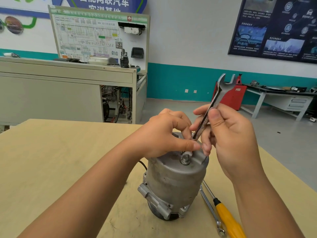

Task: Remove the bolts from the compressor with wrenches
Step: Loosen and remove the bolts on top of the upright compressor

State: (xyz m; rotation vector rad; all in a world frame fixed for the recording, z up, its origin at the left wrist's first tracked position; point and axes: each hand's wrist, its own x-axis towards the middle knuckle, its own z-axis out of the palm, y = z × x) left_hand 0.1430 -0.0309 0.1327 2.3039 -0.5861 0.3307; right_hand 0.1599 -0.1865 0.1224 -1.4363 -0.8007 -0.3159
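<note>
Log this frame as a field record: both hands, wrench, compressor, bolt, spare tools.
compressor: upright on the table
bolt: in the compressor's top face near the front rim, no tool on it
right hand: grips the wrench by its shank
wrench: tilted, open end up, lower end hidden between the hands
left hand: fingers curled over the compressor top; what they hold is hidden
spare tools: second wrench and yellow screwdriver lie on the table, right of the compressor

Right hand [236, 134] with wrench [217, 93] above compressor [175, 182]
</note>
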